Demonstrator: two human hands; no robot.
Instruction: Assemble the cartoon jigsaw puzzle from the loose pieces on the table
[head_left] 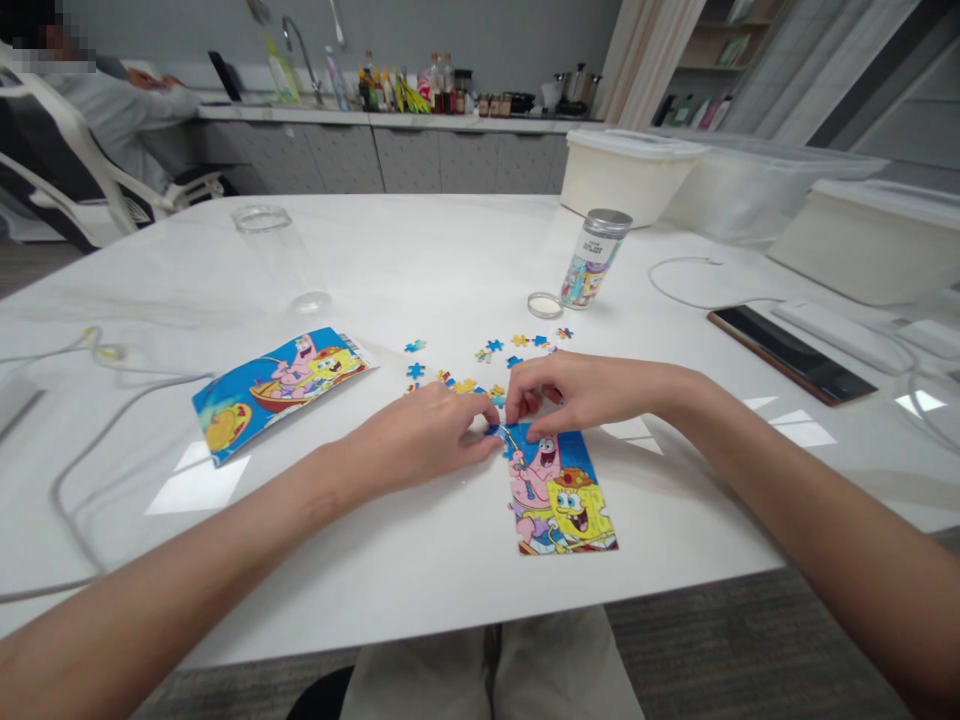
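Observation:
A partly joined jigsaw puzzle with a pink starfish and a yellow sponge character lies flat near the table's front edge. At its upper left corner my left hand pinches a small blue puzzle piece between thumb and index finger. My right hand rests over the top of the puzzle, fingers curled and thumb close to the index tip; what they grip is hidden. Loose puzzle pieces are scattered just beyond both hands. To the left lies a picture sheet with the same characters, slightly curved.
A printed jar with a silver lid stands beyond the pieces, beside a round lid. A clear jar is at back left. A phone, cables and white bins occupy the right. Another person sits at far left.

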